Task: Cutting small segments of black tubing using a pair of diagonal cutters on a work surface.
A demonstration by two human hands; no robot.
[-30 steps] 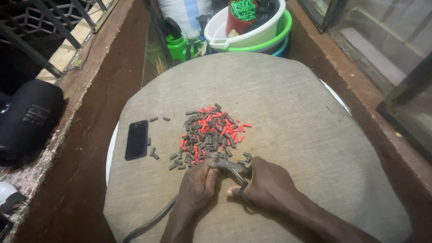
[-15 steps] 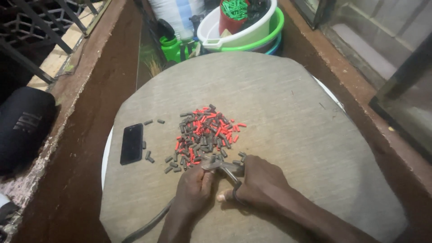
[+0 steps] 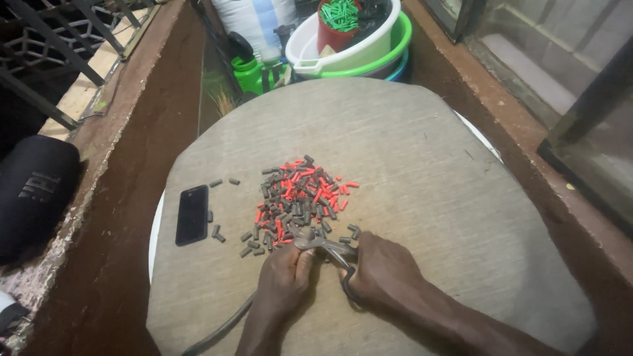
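Note:
A heap of short red and dark grey tube pieces (image 3: 298, 201) lies on a round table covered with grey cloth (image 3: 395, 165). At the heap's near edge, my right hand (image 3: 382, 270) grips the handles of metal pliers (image 3: 326, 245), whose jaws point left. My left hand (image 3: 285, 273) pinches the end of a dark cable (image 3: 221, 329) at the plier jaws. The cable runs off toward the bottom edge.
A black phone (image 3: 192, 214) lies flat left of the heap, with a few stray grey pieces (image 3: 217, 232) near it. Stacked basins (image 3: 356, 53) holding a red cup of green pieces stand behind the table. A black speaker (image 3: 33, 194) rests on the left ledge.
The view has shifted slightly. Both hands stay at the heap's near edge with the pliers and cable; the pliers have closed a little toward the cable end.

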